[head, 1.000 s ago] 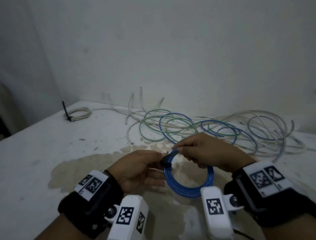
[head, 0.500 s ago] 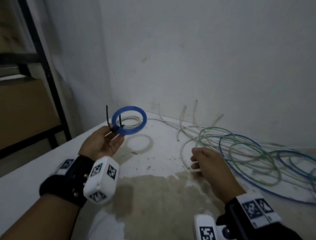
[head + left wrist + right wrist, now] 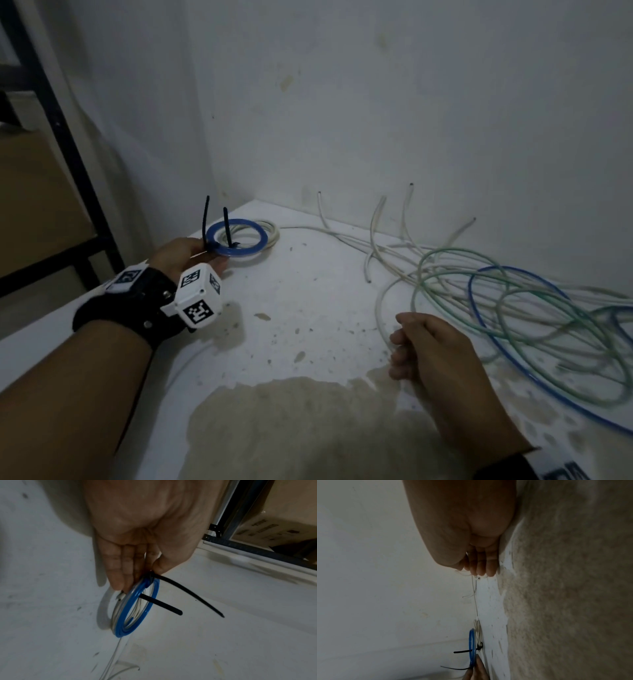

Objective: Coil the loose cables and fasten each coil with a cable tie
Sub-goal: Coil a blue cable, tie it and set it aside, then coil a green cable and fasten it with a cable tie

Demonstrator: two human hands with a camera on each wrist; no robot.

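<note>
While the left hand (image 3: 183, 255) pinches the tied blue coil (image 3: 236, 242) above the white coil (image 3: 270, 233), their tie tails could snag; the right hand (image 3: 430, 346) hangs loosely curled, holding nothing.

The blue coil (image 3: 137, 609) you pinch in your left hand (image 3: 178, 255) looks like smooth, glossy plastic tubing, bound by a thin matt black plastic cable tie (image 3: 187, 592). The white coil (image 3: 270, 230) beneath it has a duller, smooth plastic sheath. The loose cables (image 3: 513, 308) show pale green, white and blue plastic skins. The white table (image 3: 308, 308) looks matt, speckled and chipped, with a rough tan patch (image 3: 308, 428) near you.
</note>
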